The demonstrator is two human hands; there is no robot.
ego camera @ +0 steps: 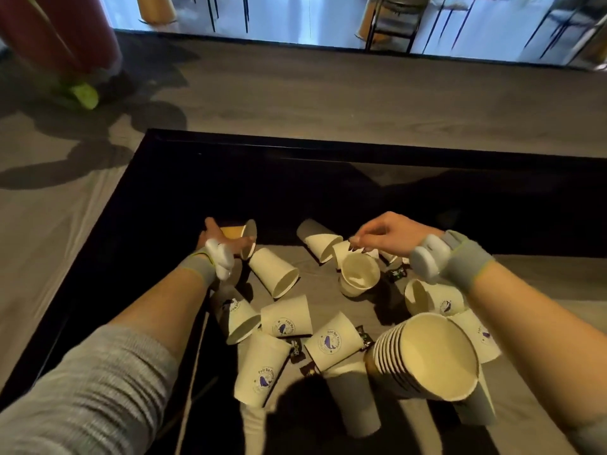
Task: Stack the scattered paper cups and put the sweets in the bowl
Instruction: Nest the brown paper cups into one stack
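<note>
Cream stacked cups (427, 356) lean at lower right, crowding loose cups (285, 316) and dark sweets (297, 351) in the lower centre. Further up, the bowl (359, 274) stands upright under the right hand (384, 233), whose fingers are bunched downward; I cannot tell whether they hold anything. At centre left, the left hand (216, 236) grips a tipped cup (235, 232). Beyond, open black table (295, 192) runs to its far edge.
</note>
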